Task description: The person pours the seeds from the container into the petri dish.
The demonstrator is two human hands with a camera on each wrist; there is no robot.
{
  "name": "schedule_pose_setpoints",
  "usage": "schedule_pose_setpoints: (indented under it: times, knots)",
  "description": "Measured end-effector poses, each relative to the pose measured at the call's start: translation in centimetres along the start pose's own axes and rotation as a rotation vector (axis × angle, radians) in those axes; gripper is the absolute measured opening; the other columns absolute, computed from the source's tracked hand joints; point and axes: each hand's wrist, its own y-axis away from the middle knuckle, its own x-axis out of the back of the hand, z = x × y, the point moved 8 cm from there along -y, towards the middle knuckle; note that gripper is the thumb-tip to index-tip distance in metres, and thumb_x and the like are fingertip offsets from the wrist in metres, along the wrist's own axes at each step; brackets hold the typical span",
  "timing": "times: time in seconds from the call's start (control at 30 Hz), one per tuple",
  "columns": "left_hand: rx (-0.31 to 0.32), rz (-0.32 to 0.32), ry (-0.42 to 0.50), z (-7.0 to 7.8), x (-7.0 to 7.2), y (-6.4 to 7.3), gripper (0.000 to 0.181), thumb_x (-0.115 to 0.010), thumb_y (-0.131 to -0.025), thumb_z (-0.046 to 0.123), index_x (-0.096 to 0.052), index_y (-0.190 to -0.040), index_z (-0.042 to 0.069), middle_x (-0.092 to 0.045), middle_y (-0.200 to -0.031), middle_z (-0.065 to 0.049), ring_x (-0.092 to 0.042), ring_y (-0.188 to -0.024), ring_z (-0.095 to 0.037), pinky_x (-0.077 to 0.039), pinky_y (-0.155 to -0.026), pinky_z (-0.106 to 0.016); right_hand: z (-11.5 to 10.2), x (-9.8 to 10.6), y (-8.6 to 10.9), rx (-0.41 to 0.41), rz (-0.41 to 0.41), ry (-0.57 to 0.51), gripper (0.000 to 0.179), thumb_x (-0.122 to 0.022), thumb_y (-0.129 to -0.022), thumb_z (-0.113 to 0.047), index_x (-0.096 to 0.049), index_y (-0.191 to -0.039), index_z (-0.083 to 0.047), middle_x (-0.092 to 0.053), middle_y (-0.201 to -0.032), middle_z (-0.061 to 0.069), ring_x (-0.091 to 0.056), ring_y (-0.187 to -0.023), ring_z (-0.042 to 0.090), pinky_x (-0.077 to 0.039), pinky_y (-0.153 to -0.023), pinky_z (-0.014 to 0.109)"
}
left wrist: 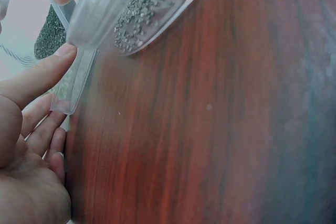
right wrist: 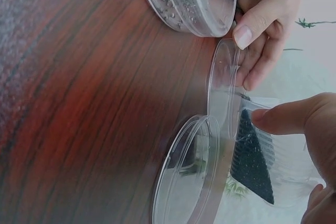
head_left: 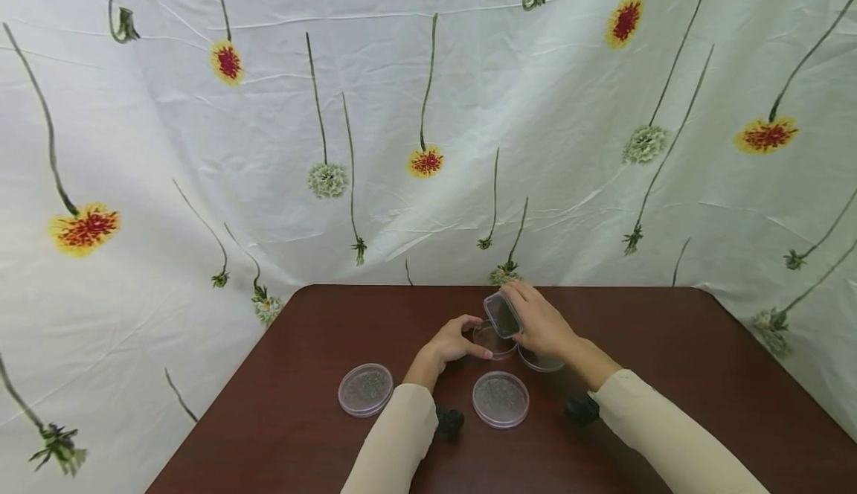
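My left hand [head_left: 450, 341] grips the rim of a clear petri dish [right wrist: 223, 72] toward the back of the table, thumb on one side and fingers on the other. Tilted above that dish is a clear rectangular plastic container [head_left: 504, 315], held by my right hand [head_left: 538, 321]. Dark granules [right wrist: 252, 161] lie slumped toward the container's lower side. Beside the gripped dish, partly under my right hand, stands another clear petri dish [right wrist: 181, 177]. Nearer to me, one petri dish [head_left: 501, 399] with grey granules in it sits between my forearms.
A further petri dish [head_left: 365, 390] with granules lies left of my left forearm. The dark red-brown table [head_left: 321, 330] ends at a white cloth [head_left: 375, 219] printed with flowers. Black wrist devices [head_left: 450, 421] hang under both forearms.
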Motion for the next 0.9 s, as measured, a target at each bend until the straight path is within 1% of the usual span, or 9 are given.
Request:
schedule_pose_setpoints:
  times: [0.2, 0.33, 0.57, 0.77, 0.9]
  knots:
    - [0.012, 0.005, 0.027, -0.12, 0.02, 0.18, 0.07, -0.091, -0.08, 0.006, -0.058, -0.142, 0.005, -0.054, -0.145, -0.016, -0.044, -0.138, -0.039, -0.038, -0.111, -0.054, 0.15, -0.05, 0.1, -0.017, -0.016, -0.011, 0.094, -0.097, -0.067, 0.001, -0.047, -0.147, 0.004, -0.046, -0.149, 0.024, -0.04, -0.141, 0.043, -0.043, -0.107, 0.055]
    - [0.015, 0.004, 0.015, -0.17, -0.02, 0.01, 0.07, -0.091, -0.08, 0.009, -0.059, -0.142, 0.006, -0.053, -0.146, -0.016, -0.044, -0.138, -0.039, -0.038, -0.111, -0.054, 0.35, -0.04, 0.13, -0.032, -0.021, -0.015, 0.094, -0.096, -0.068, 0.001, -0.046, -0.148, 0.004, -0.045, -0.15, 0.025, -0.039, -0.142, 0.044, -0.042, -0.108, 0.056]
    - [0.017, 0.006, 0.003, -0.37, -0.06, -0.33, 0.071, -0.091, -0.081, 0.01, -0.058, -0.143, 0.007, -0.054, -0.145, -0.015, -0.045, -0.137, -0.037, -0.038, -0.111, -0.053, 0.31, 0.02, 0.04, -0.028, -0.012, -0.016, 0.094, -0.096, -0.067, 0.002, -0.047, -0.147, 0.006, -0.046, -0.149, 0.025, -0.039, -0.141, 0.044, -0.043, -0.107, 0.056]
    - [0.022, 0.0, -0.002, -0.64, -0.1, -0.28, 0.07, -0.091, -0.081, 0.011, -0.058, -0.143, 0.008, -0.052, -0.147, -0.016, -0.044, -0.139, -0.038, -0.038, -0.111, -0.054, 0.37, -0.19, 0.05, -0.033, -0.026, -0.016, 0.094, -0.096, -0.068, 0.001, -0.046, -0.148, 0.004, -0.044, -0.151, 0.025, -0.038, -0.142, 0.045, -0.044, -0.105, 0.056]
    - [0.019, 0.0, 0.009, -0.54, -0.11, -0.25, 0.07, -0.091, -0.081, 0.01, -0.059, -0.143, 0.007, -0.053, -0.147, -0.015, -0.043, -0.14, -0.038, -0.038, -0.111, -0.054, 0.43, -0.09, -0.01, -0.034, -0.019, -0.004, 0.095, -0.096, -0.067, 0.001, -0.046, -0.148, 0.003, -0.045, -0.151, 0.025, -0.039, -0.142, 0.044, -0.044, -0.106, 0.056]
